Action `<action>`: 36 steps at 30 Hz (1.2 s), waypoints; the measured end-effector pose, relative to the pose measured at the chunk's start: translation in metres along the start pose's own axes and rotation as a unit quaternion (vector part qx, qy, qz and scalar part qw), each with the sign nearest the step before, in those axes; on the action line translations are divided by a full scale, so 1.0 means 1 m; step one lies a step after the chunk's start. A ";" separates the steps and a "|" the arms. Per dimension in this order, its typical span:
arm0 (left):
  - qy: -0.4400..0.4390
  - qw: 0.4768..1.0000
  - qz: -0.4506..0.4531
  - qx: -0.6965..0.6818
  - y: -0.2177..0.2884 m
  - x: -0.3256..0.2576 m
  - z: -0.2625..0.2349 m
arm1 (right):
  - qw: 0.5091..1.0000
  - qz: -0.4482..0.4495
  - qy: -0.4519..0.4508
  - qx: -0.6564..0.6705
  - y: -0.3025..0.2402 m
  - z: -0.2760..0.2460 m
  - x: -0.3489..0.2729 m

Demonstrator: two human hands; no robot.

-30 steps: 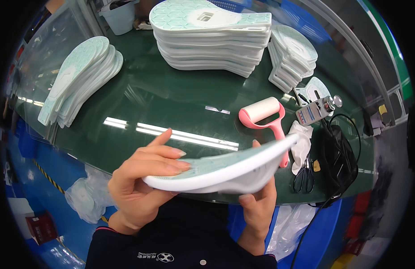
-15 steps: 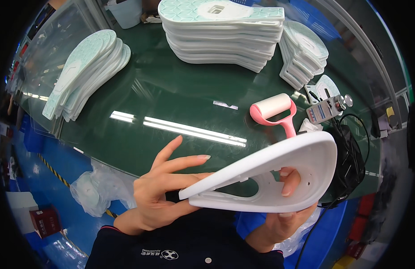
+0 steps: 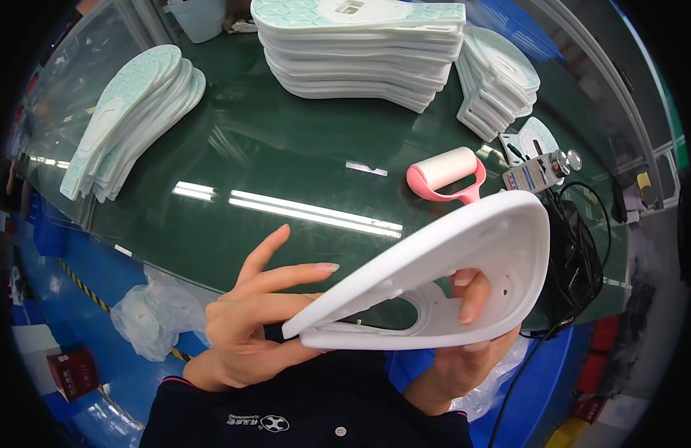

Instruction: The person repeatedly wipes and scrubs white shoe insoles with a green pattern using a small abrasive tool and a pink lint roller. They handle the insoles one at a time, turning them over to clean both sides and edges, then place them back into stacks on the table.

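Observation:
A white moulded plastic shell (image 3: 427, 239), rounded and hollow with an oval opening, is held tilted in front of my body. My left hand (image 3: 245, 321) grips its narrow end between the fingers, while two other fingers stretch out over the table. At the wide end, my right hand (image 3: 472, 358) holds the lower rim, and its fingertips reach through the opening into the inside of the shell. Just beyond the shell lies a lint roller (image 3: 446, 170) with a white roll and pink handle, its grip partly hidden by the shell.
Stacks of white and mint-patterned panels stand at the back (image 3: 360, 56), left (image 3: 129, 123) and right (image 3: 498, 82) of the green table (image 3: 286, 164). A metal-topped bottle (image 3: 536, 173) and a black bag (image 3: 573, 261) with a cable are at right. Clear plastic wrapping (image 3: 155, 313) lies at lower left.
The shell has tilted up a little more at its wide end and shifted slightly left in the picture with both hands. The whole view has also shifted slightly.

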State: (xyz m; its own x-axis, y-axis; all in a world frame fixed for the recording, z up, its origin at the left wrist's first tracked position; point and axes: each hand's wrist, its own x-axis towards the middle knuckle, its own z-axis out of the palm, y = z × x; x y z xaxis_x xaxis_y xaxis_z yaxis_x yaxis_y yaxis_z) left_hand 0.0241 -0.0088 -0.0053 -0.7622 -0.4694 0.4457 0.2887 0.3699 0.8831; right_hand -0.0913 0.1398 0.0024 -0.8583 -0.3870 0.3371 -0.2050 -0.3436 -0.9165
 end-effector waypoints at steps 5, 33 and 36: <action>0.043 0.999 -0.018 -0.019 -0.003 -0.007 0.000 | 0.995 0.036 0.032 0.084 -0.002 0.001 -0.003; -0.041 0.986 0.026 0.157 -0.033 0.001 0.006 | 0.987 -0.129 -0.064 -0.075 -0.005 -0.001 -0.003; -0.023 0.984 0.047 0.168 -0.027 0.007 -0.001 | 0.996 -0.057 -0.041 -0.052 -0.002 -0.009 -0.005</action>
State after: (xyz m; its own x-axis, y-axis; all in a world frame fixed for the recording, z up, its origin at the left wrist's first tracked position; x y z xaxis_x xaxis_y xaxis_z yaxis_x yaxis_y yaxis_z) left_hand 0.0119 -0.0230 -0.0258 -0.7691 -0.3871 0.5086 0.1561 0.6578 0.7368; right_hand -0.0909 0.1497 0.0007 -0.7867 -0.4199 0.4525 -0.3500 -0.3005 -0.8873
